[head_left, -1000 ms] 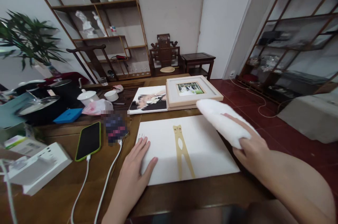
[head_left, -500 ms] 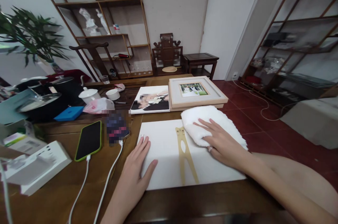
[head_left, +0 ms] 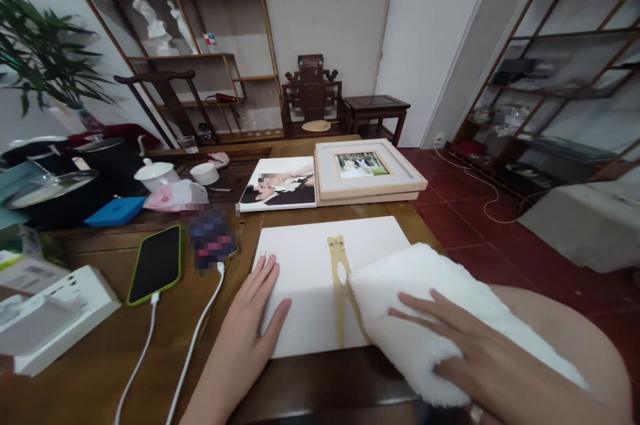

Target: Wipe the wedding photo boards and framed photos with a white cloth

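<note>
A flat white panel (head_left: pixel 295 258) lies at the table's near edge. On it shows a tan two-legged shape (head_left: pixel 338 278) with a cat-like head; I cannot tell whether it is printed or a separate piece. My left hand (head_left: pixel 253 315) rests on the panel's left side, fingers stretched and thumb apart, holding nothing. A fluffy white cloth (head_left: pixel 400 278) covers the panel's right part and hangs past its near right corner. My right hand (head_left: pixel 450 338) grips this cloth from above, thumb tucked into its fold.
Behind the panel are a wedding photo print (head_left: pixel 285 185) and a light wooden picture frame (head_left: pixel 373 188). To the left lie a phone (head_left: pixel 156 265), a pixelated dark item (head_left: pixel 213 238), white cables (head_left: pixel 200 338) and a power strip (head_left: pixel 70 318). A teapot (head_left: pixel 156 175) stands farther back.
My right hand has drawn the cloth toward me and to the right, uncovering the panel's far right corner. My left hand stays on the panel. The view has shifted slightly.
</note>
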The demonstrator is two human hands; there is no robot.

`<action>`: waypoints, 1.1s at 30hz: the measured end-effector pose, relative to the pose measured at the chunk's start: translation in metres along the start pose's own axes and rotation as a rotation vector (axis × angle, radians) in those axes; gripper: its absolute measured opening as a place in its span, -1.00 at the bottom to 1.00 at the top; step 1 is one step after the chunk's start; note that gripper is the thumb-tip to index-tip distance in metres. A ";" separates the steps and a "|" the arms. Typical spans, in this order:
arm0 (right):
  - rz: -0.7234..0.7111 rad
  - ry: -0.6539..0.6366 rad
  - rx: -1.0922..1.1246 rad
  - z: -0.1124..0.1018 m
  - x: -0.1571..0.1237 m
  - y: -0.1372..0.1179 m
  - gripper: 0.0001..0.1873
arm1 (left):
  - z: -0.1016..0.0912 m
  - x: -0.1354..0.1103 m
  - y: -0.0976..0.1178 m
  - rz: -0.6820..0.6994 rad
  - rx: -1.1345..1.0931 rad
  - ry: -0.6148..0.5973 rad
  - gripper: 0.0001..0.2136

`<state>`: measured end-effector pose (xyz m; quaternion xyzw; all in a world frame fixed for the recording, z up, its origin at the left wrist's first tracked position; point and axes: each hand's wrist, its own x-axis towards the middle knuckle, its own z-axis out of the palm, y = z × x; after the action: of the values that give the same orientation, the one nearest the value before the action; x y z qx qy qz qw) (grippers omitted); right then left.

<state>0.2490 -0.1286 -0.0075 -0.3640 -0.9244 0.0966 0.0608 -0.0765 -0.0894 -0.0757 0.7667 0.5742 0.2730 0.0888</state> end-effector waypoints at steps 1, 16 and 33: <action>0.034 0.014 0.000 -0.001 0.003 0.002 -0.57 | 0.000 0.000 0.000 0.003 0.001 0.000 -0.52; 0.104 0.145 0.000 0.016 0.079 0.047 -0.75 | -0.002 0.002 0.002 -0.027 -0.021 -0.016 -0.52; 0.158 0.127 0.078 0.010 0.038 0.027 -0.77 | -0.003 0.002 0.004 -0.011 -0.008 0.009 -0.58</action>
<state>0.2376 -0.0842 -0.0213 -0.4384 -0.8827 0.1137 0.1257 -0.0747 -0.0889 -0.0705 0.7618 0.5780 0.2781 0.0907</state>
